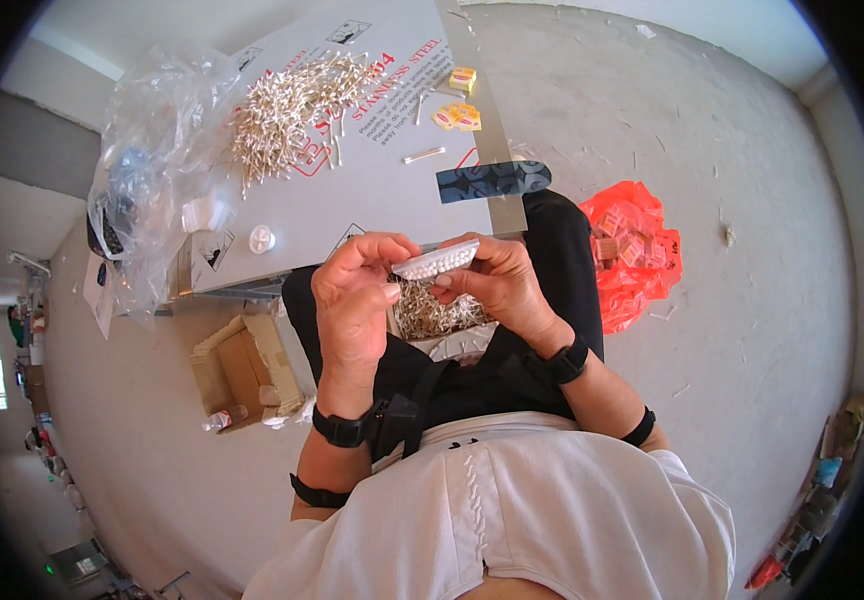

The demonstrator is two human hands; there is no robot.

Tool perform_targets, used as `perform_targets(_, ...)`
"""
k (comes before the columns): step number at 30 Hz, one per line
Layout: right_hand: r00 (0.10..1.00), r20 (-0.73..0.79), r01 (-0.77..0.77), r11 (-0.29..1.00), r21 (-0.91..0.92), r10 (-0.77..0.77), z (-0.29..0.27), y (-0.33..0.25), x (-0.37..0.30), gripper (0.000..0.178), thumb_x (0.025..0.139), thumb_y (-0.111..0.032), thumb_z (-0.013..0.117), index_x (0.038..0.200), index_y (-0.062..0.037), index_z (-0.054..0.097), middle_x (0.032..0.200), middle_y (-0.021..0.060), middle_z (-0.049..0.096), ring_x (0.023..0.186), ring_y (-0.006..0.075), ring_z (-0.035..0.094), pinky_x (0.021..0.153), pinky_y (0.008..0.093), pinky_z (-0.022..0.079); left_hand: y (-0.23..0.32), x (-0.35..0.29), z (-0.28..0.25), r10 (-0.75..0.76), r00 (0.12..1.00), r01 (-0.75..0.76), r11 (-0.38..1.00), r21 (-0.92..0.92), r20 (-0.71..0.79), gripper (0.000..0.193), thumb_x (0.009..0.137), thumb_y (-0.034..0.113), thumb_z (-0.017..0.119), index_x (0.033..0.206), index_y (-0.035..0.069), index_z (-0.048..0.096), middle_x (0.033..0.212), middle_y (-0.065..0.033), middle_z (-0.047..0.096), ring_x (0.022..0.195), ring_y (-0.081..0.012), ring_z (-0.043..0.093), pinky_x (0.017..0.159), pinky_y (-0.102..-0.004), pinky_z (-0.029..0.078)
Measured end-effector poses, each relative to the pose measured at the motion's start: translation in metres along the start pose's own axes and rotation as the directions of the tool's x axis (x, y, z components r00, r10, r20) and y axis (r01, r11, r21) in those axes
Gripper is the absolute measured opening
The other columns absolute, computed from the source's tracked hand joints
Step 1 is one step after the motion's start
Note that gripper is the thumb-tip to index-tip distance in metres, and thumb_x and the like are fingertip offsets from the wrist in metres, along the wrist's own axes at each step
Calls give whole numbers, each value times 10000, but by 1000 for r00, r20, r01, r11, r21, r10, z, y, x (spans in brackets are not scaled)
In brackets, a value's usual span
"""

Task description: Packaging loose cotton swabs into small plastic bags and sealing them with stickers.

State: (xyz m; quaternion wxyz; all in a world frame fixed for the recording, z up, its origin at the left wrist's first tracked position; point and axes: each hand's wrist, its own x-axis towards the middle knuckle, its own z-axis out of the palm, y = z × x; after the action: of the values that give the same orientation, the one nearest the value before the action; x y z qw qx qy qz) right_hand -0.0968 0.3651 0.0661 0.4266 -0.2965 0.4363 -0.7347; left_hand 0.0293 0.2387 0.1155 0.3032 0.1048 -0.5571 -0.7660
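Note:
A small clear plastic packet of cotton swabs [437, 263], white tips showing in rows, is held above my lap. My right hand [507, 285] pinches its right end between thumb and fingers. At the left end, the bent fingers and thumb of my left hand [352, 295] close on the packet's edge. Below both hands, a box of loose cotton swabs [439, 312] sits between my legs, partly hidden by them. On the table ahead lies a large heap of cotton swabs [292, 112], with a few strays beside it.
The table [382, 180] also bears a clear plastic bag [157, 150], a small white round container [262, 239], yellow packets [459, 117] and a dark patterned strip [492, 181]. An open cardboard box [242, 370] stands on the floor at left, a red plastic bag [635, 255] at right.

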Motion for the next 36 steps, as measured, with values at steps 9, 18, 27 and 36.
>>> perform_targets(9, 1000, 2, -17, 1000, 17, 17, -5, 6, 0, 219, 867, 46, 655, 1085, 26, 659, 875, 107, 702, 757, 149, 688, 696, 286, 601, 0, -3, 6, 40, 998, -36, 996, 81, -44, 192, 725, -31, 623, 916, -32, 640, 958, -108, 641, 897, -152, 584, 850, -285, 445)
perform_targets(18, 999, -18, 36, 999, -7, -36, -10, 12, 2, 225, 871, 49, 651, 1095, 25, 659, 950, 100, 693, 803, 136, 675, 690, 259, 583, -8, -2, 4, 173, 984, -153, 950, 273, -49, 58, 863, -56, 655, 901, -19, 631, 959, -57, 618, 816, -78, 555, 733, -207, 457)
perform_targets(27, 994, -72, 91, 994, 57, -87, -13, 7, 1, 327, 851, 96, 637, 1169, 18, 635, 1083, 83, 667, 925, 140, 652, 814, 266, 553, -7, -4, 11, 74, 996, -66, 988, 137, -56, 156, 816, -100, 647, 945, -15, 622, 1091, -92, 612, 955, -127, 593, 853, -268, 488)
perform_targets(36, 987, -47, 160, 980, 118, -155, -11, 4, 1, 364, 859, 101, 617, 1214, 19, 610, 1203, 95, 639, 1062, 154, 616, 949, 289, 491, -9, -3, 16, 96, 991, -117, 959, 259, 94, 313, 747, -159, 648, 1027, -22, 637, 1145, -121, 623, 1120, -196, 586, 969, -308, 467)
